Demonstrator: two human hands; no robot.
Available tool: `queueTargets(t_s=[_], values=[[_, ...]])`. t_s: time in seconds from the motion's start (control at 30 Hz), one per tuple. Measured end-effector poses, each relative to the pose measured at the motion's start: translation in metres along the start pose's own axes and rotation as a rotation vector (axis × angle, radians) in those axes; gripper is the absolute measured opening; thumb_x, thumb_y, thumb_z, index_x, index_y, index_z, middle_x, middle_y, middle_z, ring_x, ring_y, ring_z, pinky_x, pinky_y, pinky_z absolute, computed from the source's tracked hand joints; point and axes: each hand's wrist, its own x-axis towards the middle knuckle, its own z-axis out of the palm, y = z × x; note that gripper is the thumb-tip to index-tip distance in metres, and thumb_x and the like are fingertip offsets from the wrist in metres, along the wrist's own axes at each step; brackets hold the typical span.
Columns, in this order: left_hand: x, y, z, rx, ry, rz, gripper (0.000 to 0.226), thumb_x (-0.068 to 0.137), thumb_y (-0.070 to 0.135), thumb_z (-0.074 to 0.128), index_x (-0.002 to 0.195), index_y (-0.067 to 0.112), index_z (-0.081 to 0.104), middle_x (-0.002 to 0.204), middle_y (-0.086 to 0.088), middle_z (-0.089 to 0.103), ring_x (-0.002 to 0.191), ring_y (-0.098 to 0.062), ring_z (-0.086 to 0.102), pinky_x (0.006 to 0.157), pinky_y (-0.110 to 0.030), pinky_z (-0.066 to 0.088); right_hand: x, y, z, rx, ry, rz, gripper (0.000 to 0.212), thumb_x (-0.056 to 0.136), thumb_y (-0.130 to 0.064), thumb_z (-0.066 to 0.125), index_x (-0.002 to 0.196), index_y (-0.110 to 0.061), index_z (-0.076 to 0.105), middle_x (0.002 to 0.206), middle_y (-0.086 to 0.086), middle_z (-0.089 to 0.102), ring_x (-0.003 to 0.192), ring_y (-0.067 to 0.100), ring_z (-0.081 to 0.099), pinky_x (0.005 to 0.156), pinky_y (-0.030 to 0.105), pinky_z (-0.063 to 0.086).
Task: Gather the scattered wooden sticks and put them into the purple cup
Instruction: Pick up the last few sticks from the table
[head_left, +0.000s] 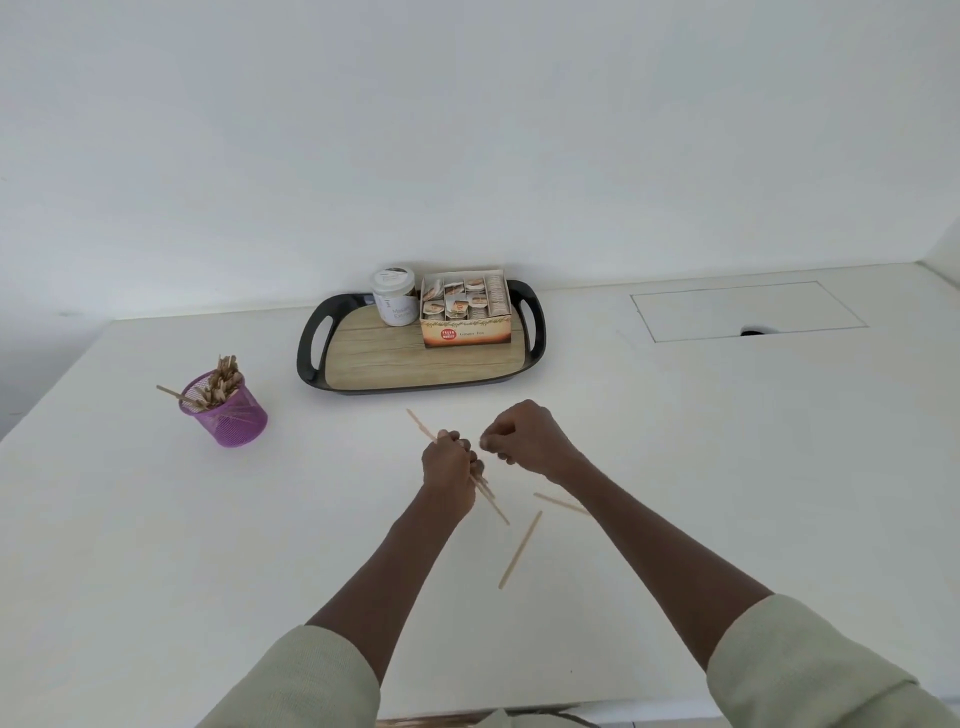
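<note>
centrally, left hand (448, 460) fisted round a bundle of wooden sticks (422, 425), their ends poking out toward upper left and lower right of the fist; exact count lost inside the grip. right hand (522, 434) just beside it, fingers curled inward, fingertips turned away, so impossible to tell whether pinching anything. two loose sticks on the white table (727, 441): one (520, 550) lying diagonally at lower centre, another (557, 502) partly hidden under the right forearm. purple cup (228, 413), a mesh one, at middle left, well apart from both hands, tilted-looking and crammed with sticks, one jutting over its left rim. black-rimmed tray (311, 345) at upper centre bearing a white jar (395, 304) with a blurred label and an open tea box (465, 312). pale sleeves cut off by the bottom edge.
</note>
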Motion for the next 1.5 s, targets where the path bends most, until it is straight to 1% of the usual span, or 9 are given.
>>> queueTargets(t_s=[0.2,0.33,0.53,0.8,1.0,1.17,1.3,1.4,1.5], values=[[-0.003,0.001,-0.009,0.863,-0.091,0.263,0.049,0.099,0.052,0.045,0.091,0.008,0.065,0.072,-0.013,0.058,0.062,-0.03,0.052,0.061,-0.027,0.037,-0.014,0.037,-0.034,-0.486,-0.131,0.105,0.016,0.071,-0.012,0.083,0.08,-0.004,0.071,0.086,0.009,0.075,0.079,0.027,0.071,0.072,0.033,0.055],[-0.007,-0.008,-0.017,1.235,-0.287,0.349,0.057,0.077,0.063,0.069,0.055,0.022,0.035,0.051,0.009,0.035,0.052,-0.016,0.035,0.058,-0.03,0.029,-0.027,0.052,-0.037,-0.651,-0.225,0.16,0.03,0.066,-0.016,0.085,0.087,-0.001,0.068,0.091,0.011,0.072,0.082,0.031,0.069,0.071,0.032,0.051],[-0.015,-0.031,-0.032,1.64,-0.28,0.426,0.06,0.052,0.074,0.079,0.09,0.029,0.062,0.085,0.015,0.057,0.086,-0.01,0.057,0.067,-0.027,0.039,-0.026,0.063,-0.034,-0.767,-0.158,0.08,0.012,0.073,0.0,0.066,0.085,-0.003,0.066,0.094,0.014,0.07,0.08,0.033,0.067,0.065,0.031,0.046],[-0.031,-0.046,-0.028,1.689,-0.208,0.591,0.025,0.073,0.044,0.078,0.086,0.025,0.068,0.092,0.006,0.068,0.087,-0.018,0.063,0.069,-0.027,0.042,-0.025,0.072,-0.036,-0.822,-0.166,0.051,0.018,0.076,-0.014,0.065,0.089,-0.003,0.061,0.092,0.013,0.066,0.076,0.032,0.064,0.055,0.027,0.036],[-0.038,-0.045,-0.022,1.76,-0.164,0.604,0.005,0.076,0.02,0.061,0.074,0.017,0.059,0.085,-0.006,0.072,0.066,-0.025,0.054,0.059,-0.026,0.038,-0.028,0.074,-0.034,-0.71,-0.159,0.101,0.03,0.072,-0.014,0.062,0.06,-0.016,0.034,0.063,-0.001,0.041,0.052,0.022,0.038,0.048,0.024,0.025],[-0.038,-0.05,-0.023,1.846,-0.188,0.633,0.014,0.08,0.017,0.058,0.087,0.005,0.061,0.091,-0.013,0.069,0.073,-0.03,0.058,0.062,-0.033,0.042,-0.033,0.076,-0.032,-0.514,-0.12,0.142,0.039,0.069,-0.011,0.059,0.056,-0.02,0.024,0.056,-0.002,0.03,0.059,0.022,0.027,0.051,0.026,0.018],[-0.041,-0.047,-0.024,1.706,-0.163,0.609,0.033,0.044,0.014,0.09,0.058,0.01,0.061,0.057,-0.003,0.052,0.044,-0.017,0.052,0.04,-0.022,0.035,-0.034,0.074,-0.034,-0.352,-0.107,0.169,0.036,0.071,-0.009,0.06,0.049,-0.017,0.033,0.048,-0.001,0.04,0.048,0.018,0.033,0.049,0.023,0.024],[-0.037,-0.047,-0.028,1.57,-0.15,0.579,0.018,0.092,0.024,0.054,0.089,0.007,0.052,0.082,-0.008,0.058,0.07,-0.026,0.058,0.064,-0.036,0.047,-0.033,0.067,-0.031,-0.157,-0.084,0.192,0.024,0.076,-0.007,0.06,0.052,-0.003,0.056,0.058,0.014,0.066,0.043,0.011,0.053,0.049,0.022,0.042],[-0.025,-0.034,-0.017,1.311,-0.122,0.391,0.03,0.102,0.026,0.032,0.093,0.001,0.046,0.099,-0.023,0.061,0.081,-0.036,0.053,0.07,-0.034,0.038,-0.029,0.05,-0.019,0.092,-0.056,0.185,0.019,0.083,-0.002,0.06,0.064,0.003,0.064,0.079,0.024,0.073,0.05,0.014,0.06,0.054,0.024,0.052]])
